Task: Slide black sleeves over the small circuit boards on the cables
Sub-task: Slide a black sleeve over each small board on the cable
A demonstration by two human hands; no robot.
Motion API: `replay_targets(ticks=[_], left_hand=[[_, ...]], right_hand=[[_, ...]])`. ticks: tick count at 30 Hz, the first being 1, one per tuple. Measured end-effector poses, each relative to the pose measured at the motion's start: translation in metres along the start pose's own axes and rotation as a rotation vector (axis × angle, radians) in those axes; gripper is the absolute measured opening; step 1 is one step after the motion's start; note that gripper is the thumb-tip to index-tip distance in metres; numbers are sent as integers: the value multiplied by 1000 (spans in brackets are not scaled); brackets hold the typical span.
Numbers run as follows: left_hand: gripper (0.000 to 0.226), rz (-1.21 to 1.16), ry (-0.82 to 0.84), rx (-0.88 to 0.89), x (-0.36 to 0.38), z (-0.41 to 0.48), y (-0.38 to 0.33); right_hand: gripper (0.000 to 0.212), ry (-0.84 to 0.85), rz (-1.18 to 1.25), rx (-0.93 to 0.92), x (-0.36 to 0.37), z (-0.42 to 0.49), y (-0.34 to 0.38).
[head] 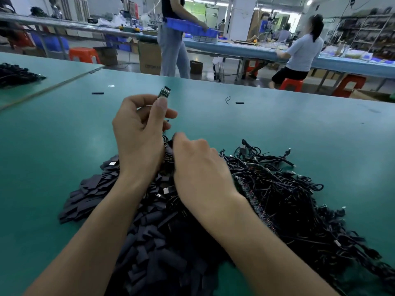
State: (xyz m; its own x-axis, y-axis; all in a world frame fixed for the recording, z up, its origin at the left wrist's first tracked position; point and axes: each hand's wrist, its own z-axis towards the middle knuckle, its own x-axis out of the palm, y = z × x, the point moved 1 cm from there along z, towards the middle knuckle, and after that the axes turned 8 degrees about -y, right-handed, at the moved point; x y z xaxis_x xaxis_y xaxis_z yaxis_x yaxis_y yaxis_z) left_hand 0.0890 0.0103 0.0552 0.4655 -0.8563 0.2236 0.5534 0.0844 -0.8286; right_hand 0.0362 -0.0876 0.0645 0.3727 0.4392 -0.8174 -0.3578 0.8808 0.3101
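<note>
L. hand (139,133) pinches bare circuit board (164,92) at its 12 o'clock (light, stiff, prob. fragile: hold by edges); R. hand (196,165), blurred, grip unclear, over soft black sleeves (94,184) at 6 o'clock.

We note one small circuit board (164,92), bare and upright, pinched in the left hand (139,133). Flat black sleeves (154,242) heaped on the near table (64,135); tangled black cables (288,189) touching their right side.

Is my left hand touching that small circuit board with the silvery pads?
Touching. The head view shows the left hand pinching the small circuit board with silvery pads between thumb and fingers.
</note>
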Motion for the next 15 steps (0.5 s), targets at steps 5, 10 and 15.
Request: replay_targets(ticks=[5, 10, 15], left_hand=[[8, -16, 124, -47, 4, -6, 1], [7, 17, 336, -64, 9, -18, 1], [17, -18, 398, -109, 12, -24, -4]], right_hand=[[18, -245, 152, 9, -19, -9, -28], [13, -370, 362, 38, -25, -21, -56], [17, -461, 533, 175, -29, -27, -70]])
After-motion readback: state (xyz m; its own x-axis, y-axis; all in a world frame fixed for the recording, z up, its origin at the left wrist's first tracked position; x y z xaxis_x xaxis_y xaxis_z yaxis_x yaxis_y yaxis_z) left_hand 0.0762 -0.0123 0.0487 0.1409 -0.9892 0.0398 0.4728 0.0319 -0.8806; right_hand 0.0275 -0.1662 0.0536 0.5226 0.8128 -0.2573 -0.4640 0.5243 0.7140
